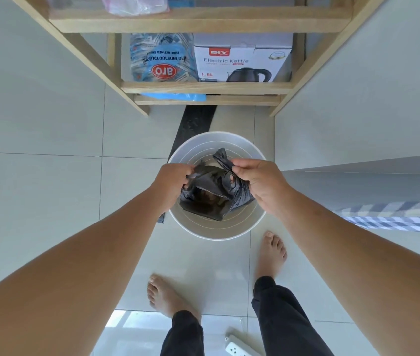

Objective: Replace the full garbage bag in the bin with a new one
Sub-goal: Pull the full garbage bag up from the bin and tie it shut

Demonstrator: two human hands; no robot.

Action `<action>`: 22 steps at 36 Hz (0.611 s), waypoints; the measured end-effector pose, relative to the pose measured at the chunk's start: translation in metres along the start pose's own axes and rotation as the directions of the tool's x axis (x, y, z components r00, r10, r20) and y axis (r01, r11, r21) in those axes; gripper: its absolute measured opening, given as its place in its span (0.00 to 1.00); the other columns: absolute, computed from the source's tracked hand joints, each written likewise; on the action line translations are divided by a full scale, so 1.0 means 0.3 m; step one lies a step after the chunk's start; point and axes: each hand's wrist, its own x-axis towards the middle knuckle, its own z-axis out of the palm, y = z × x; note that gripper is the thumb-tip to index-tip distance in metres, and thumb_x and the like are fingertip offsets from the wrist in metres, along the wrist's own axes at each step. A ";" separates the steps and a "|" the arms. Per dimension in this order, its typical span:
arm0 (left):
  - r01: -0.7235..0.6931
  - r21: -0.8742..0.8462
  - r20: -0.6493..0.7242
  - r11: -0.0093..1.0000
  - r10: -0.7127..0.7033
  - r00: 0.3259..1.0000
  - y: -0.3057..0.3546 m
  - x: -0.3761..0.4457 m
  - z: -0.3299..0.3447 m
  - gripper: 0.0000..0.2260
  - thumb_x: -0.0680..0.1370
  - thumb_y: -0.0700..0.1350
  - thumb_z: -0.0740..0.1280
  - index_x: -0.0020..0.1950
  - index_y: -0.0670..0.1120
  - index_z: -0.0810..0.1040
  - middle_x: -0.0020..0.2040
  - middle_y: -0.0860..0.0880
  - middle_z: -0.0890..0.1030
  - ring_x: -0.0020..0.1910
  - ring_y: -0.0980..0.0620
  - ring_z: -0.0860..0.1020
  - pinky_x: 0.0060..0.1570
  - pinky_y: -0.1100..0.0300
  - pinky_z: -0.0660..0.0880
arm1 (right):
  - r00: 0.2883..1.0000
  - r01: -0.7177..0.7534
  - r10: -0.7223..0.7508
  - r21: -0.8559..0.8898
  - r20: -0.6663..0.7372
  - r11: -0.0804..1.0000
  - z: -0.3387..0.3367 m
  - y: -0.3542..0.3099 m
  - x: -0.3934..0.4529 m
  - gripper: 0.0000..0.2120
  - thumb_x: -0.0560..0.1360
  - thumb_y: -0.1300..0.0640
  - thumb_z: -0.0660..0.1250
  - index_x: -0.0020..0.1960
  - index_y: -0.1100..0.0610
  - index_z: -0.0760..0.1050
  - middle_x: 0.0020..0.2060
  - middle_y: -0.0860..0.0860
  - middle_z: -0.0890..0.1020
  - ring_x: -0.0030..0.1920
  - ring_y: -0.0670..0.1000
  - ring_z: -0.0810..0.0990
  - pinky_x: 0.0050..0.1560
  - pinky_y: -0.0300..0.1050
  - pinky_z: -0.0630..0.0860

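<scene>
The wooden shelf unit (203, 21) spans the top of the frame; its lower shelf carries a blue sugar bag (161, 59) at left and an electric kettle box (242, 60) just beside it at right. The white round bin (216, 231) stands on the tiled floor at frame centre. A flat black bag (194, 124) lies on the floor from under the shelf down behind the bin's left side. Inside the bin sits the dark garbage bag (209, 199), its mouth open. My left hand (171, 182) grips the bag's left edge; my right hand (260, 183) pinches its right edge. The hands are apart, each clamped on the bag. A white power strip (239, 348) lies at bottom centre.
</scene>
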 end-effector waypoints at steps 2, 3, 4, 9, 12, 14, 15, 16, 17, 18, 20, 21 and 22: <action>-0.057 0.032 0.035 0.998 0.055 0.998 -0.005 -0.009 0.007 0.12 0.76 0.31 0.61 0.53 0.37 0.82 0.29 0.46 0.71 0.28 0.52 0.67 0.29 0.62 0.66 | 1.000 0.000 0.000 -0.005 0.016 1.000 0.006 -0.002 -0.001 0.12 0.72 0.71 0.70 0.44 0.55 0.84 0.41 0.54 0.87 0.43 0.54 0.86 0.51 0.47 0.82; -0.089 0.032 0.042 0.996 0.087 0.995 -0.006 -0.014 0.009 0.11 0.76 0.31 0.64 0.55 0.38 0.82 0.31 0.45 0.74 0.29 0.53 0.69 0.29 0.63 0.68 | 1.000 -0.001 0.002 -0.011 0.028 1.000 0.010 -0.003 -0.002 0.11 0.72 0.70 0.71 0.46 0.56 0.84 0.43 0.56 0.86 0.44 0.55 0.86 0.51 0.47 0.82; -0.108 0.007 0.040 0.994 0.108 0.993 -0.006 -0.019 0.010 0.09 0.76 0.32 0.67 0.54 0.39 0.82 0.33 0.44 0.77 0.30 0.53 0.72 0.30 0.64 0.71 | 0.999 -0.004 0.005 -0.016 0.039 1.000 0.014 -0.004 -0.004 0.11 0.71 0.70 0.71 0.48 0.57 0.84 0.44 0.57 0.86 0.44 0.56 0.86 0.50 0.47 0.82; -0.087 -0.195 0.092 0.977 0.106 0.990 -0.011 -0.030 0.023 0.04 0.75 0.32 0.70 0.48 0.36 0.83 0.34 0.41 0.83 0.31 0.49 0.81 0.38 0.60 0.79 | 0.999 -0.024 0.028 -0.070 0.044 0.997 0.024 0.008 0.006 0.16 0.68 0.68 0.75 0.55 0.60 0.82 0.46 0.60 0.86 0.46 0.58 0.86 0.50 0.47 0.82; -0.096 -0.196 0.117 0.976 0.120 0.986 -0.009 -0.041 0.029 0.04 0.75 0.32 0.68 0.45 0.37 0.82 0.31 0.42 0.81 0.27 0.52 0.78 0.31 0.63 0.77 | 0.997 -0.051 0.053 -0.042 0.048 0.998 0.032 0.019 0.013 0.18 0.67 0.68 0.75 0.56 0.61 0.80 0.47 0.60 0.85 0.47 0.60 0.85 0.51 0.49 0.82; -0.110 -0.190 0.112 0.976 0.133 0.985 -0.013 -0.039 0.029 0.04 0.75 0.32 0.68 0.44 0.38 0.81 0.31 0.43 0.80 0.25 0.53 0.75 0.28 0.65 0.75 | 0.996 -0.068 0.069 -0.013 0.055 0.998 0.037 0.023 0.015 0.19 0.68 0.68 0.75 0.57 0.61 0.79 0.49 0.60 0.85 0.48 0.60 0.85 0.50 0.48 0.82; -0.120 -0.176 0.115 0.977 0.142 0.983 -0.015 -0.036 0.028 0.04 0.75 0.32 0.68 0.43 0.39 0.82 0.31 0.43 0.80 0.25 0.53 0.75 0.27 0.65 0.74 | 0.995 -0.075 0.075 0.001 0.063 0.997 0.039 0.024 0.017 0.19 0.68 0.69 0.74 0.58 0.61 0.79 0.48 0.60 0.85 0.48 0.60 0.85 0.50 0.48 0.82; -0.131 -0.154 0.122 0.979 0.150 0.981 -0.018 -0.034 0.027 0.05 0.75 0.32 0.68 0.43 0.40 0.82 0.32 0.43 0.81 0.25 0.53 0.74 0.27 0.65 0.73 | 0.994 -0.083 0.081 0.016 0.074 0.996 0.041 0.025 0.017 0.20 0.68 0.69 0.74 0.59 0.61 0.78 0.47 0.59 0.85 0.47 0.59 0.85 0.50 0.49 0.81; -0.141 -0.130 0.131 0.981 0.158 0.979 -0.020 -0.033 0.026 0.06 0.75 0.32 0.68 0.42 0.40 0.82 0.33 0.43 0.82 0.25 0.53 0.74 0.27 0.65 0.73 | 0.993 -0.091 0.088 0.028 0.084 0.996 0.042 0.029 0.021 0.21 0.69 0.69 0.74 0.61 0.61 0.77 0.46 0.58 0.85 0.46 0.58 0.85 0.51 0.50 0.81; -0.148 -0.113 0.139 0.983 0.163 0.977 -0.022 -0.033 0.024 0.07 0.75 0.31 0.68 0.41 0.41 0.82 0.33 0.44 0.82 0.25 0.53 0.74 0.27 0.65 0.72 | 0.991 -0.100 0.096 0.040 0.092 0.994 0.044 0.032 0.024 0.23 0.69 0.69 0.74 0.62 0.60 0.76 0.45 0.57 0.85 0.46 0.57 0.85 0.53 0.52 0.81; -0.155 -0.101 0.152 0.983 0.169 0.974 -0.023 -0.031 0.022 0.07 0.74 0.30 0.68 0.40 0.40 0.81 0.32 0.44 0.82 0.25 0.53 0.73 0.26 0.64 0.71 | 0.988 -0.113 0.107 0.051 0.109 0.992 0.043 0.037 0.030 0.25 0.69 0.70 0.73 0.64 0.58 0.75 0.47 0.56 0.84 0.48 0.57 0.84 0.57 0.54 0.79; -0.157 -0.094 0.157 0.983 0.171 0.973 -0.023 -0.028 0.021 0.06 0.73 0.30 0.68 0.41 0.40 0.81 0.31 0.44 0.82 0.25 0.52 0.73 0.27 0.64 0.71 | 0.987 -0.112 0.105 0.053 0.118 0.992 0.042 0.039 0.033 0.26 0.69 0.70 0.73 0.65 0.58 0.74 0.49 0.57 0.83 0.50 0.57 0.83 0.58 0.54 0.79; -0.163 -0.081 0.160 0.983 0.174 0.972 -0.023 -0.027 0.019 0.06 0.73 0.30 0.68 0.41 0.39 0.80 0.30 0.45 0.81 0.25 0.52 0.73 0.27 0.63 0.70 | 0.987 -0.105 0.098 0.051 0.127 0.993 0.042 0.040 0.034 0.26 0.69 0.70 0.73 0.65 0.59 0.74 0.50 0.57 0.83 0.51 0.57 0.83 0.58 0.53 0.79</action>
